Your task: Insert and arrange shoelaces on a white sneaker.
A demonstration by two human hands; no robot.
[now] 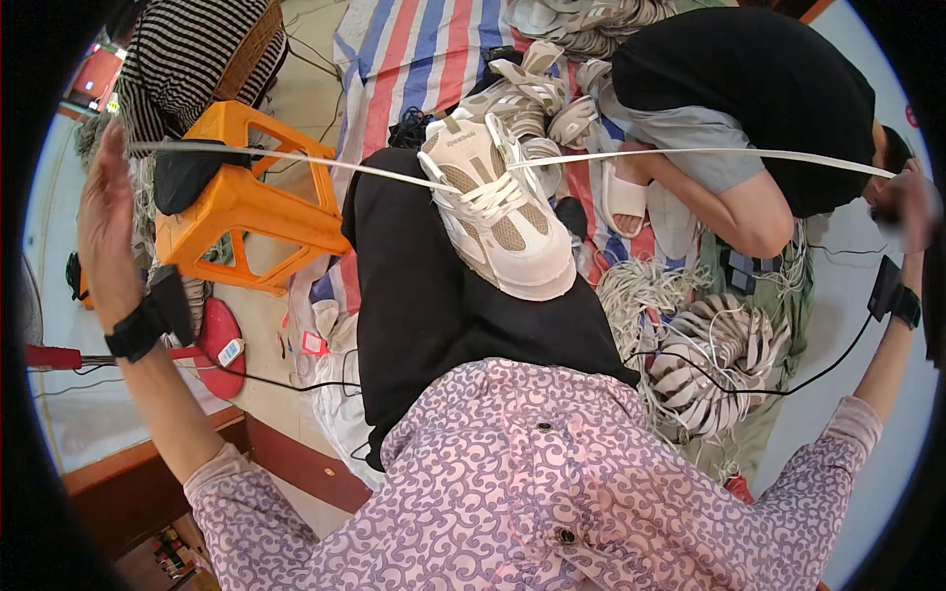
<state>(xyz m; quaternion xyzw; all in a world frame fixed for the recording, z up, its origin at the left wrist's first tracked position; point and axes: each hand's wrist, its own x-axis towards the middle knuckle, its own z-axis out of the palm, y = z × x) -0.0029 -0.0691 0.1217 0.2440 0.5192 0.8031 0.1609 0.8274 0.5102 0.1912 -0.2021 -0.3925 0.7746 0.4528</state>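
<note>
A white and beige sneaker [503,207] rests on my lap with its toe toward me, and its white lace [490,202] is threaded through the eyelets. One long end of the shoelace [315,159] runs taut to my left hand [108,217], raised at the far left with the lace caught at its fingers. The other end [690,153] stretches in a shallow arc to my right hand [916,209] at the far right edge. That hand is smeared by motion, but the lace ends at its fingers. Both hands are spread wide apart, well away from the shoe.
An orange stool [232,212] with a black cap-like item stands left. A co-worker in a black top [749,98] crouches at right. Beyond my knees, several sneakers [522,94] lie on a striped sheet [424,49]. Bundles of white laces [650,295] and shoe parts [709,369] lie right.
</note>
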